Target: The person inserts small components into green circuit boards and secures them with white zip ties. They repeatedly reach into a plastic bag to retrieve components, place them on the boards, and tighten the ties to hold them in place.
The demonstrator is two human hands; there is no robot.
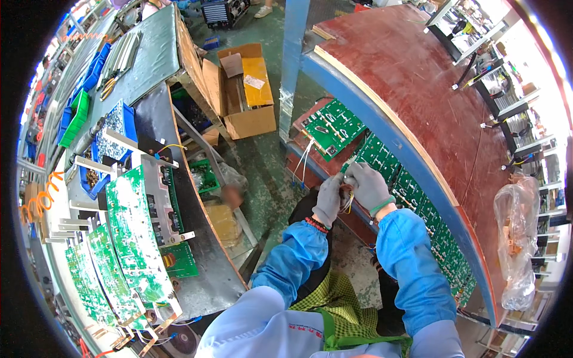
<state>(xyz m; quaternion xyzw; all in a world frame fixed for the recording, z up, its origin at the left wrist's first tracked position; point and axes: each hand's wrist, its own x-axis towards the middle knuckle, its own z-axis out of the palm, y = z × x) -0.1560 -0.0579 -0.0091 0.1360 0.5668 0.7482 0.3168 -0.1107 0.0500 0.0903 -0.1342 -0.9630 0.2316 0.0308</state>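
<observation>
My left hand [327,200] and my right hand [368,186], both in grey gloves, meet in front of the shelf edge. The fingers of both are closed around a small brownish part with thin white and yellow wires [348,204] hanging below it. Its exact kind is mostly hidden by the gloves. Just beyond my hands, a green circuit board [335,129] lies on the shelf, with white wires [305,156] trailing off its left corner. To the right, more green boards [382,157] sit in a row under the raised tabletop.
The reddish-brown tabletop [412,65] has a blue metal edge [382,107]. A clear plastic bag [518,244] lies at its right. On the left bench stand boards in white frames [128,227] and blue bins [122,128]. A blue post [292,59] rises near an open cardboard box [250,124] on the floor.
</observation>
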